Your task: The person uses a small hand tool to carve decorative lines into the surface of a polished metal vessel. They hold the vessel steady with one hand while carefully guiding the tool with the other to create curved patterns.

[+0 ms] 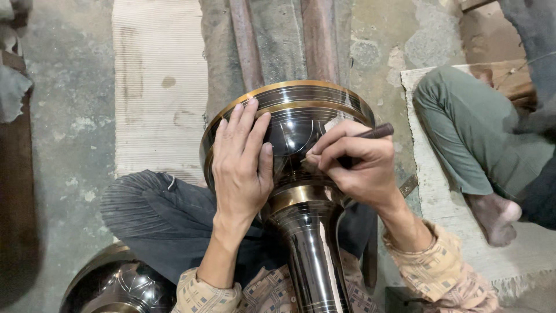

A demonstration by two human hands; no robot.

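While the vase (301, 191) is steadied across the lap by the left hand (240, 159), spread flat on its bowl, a graver (370, 133) is pinched in the right hand (356, 165) alongside. Light, even pressure is probably best kept so lines aren't slipped.

This is looking like a metalcraft workshop where people are working seated on the ground. A rough, stained concrete floor (69, 133) is filling the left of the frame, with a worn woven mat (159, 87) lying at upper centre-left. A large dark, brass-banded metal vessel (301, 191) is resting across the worker's lap at centre, being marked with a slim engraving tool (370, 133). Another dark polished vessel (119, 284) is sitting at lower left. At right, a second person's leg (463, 139) is stretching over another mat (440, 197).
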